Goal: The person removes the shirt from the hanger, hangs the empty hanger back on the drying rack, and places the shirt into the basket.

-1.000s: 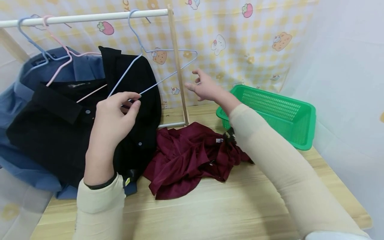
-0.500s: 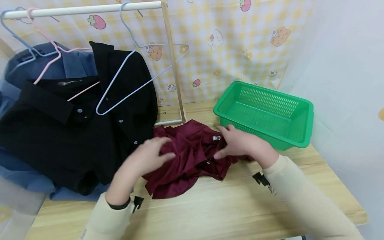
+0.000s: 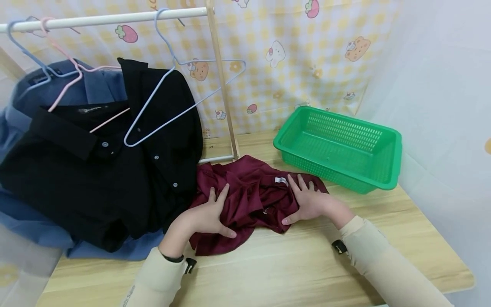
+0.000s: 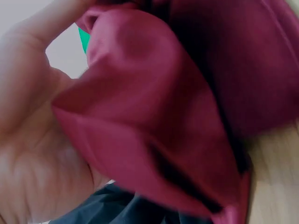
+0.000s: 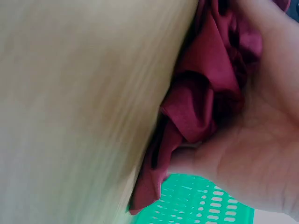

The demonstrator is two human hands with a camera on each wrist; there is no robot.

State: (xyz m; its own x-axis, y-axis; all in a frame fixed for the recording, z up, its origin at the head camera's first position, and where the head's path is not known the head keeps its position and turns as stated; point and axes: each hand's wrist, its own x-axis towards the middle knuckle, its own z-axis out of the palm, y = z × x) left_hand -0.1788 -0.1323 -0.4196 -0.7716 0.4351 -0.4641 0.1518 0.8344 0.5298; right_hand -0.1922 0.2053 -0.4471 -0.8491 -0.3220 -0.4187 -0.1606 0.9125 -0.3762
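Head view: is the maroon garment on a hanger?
No, the maroon garment lies crumpled on the table, with the left hand and right hand spread over it.

Homelike laundry setting, cartoon-print checked curtain (image 3: 291,85), white clothes rail (image 3: 115,18), wood-grain table (image 3: 291,266), green plastic basket (image 3: 330,148)

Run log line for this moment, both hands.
left hand: spread on maroon garment; right hand: spread on same garment; garment: crumpled on table; green basket: beyond right hand
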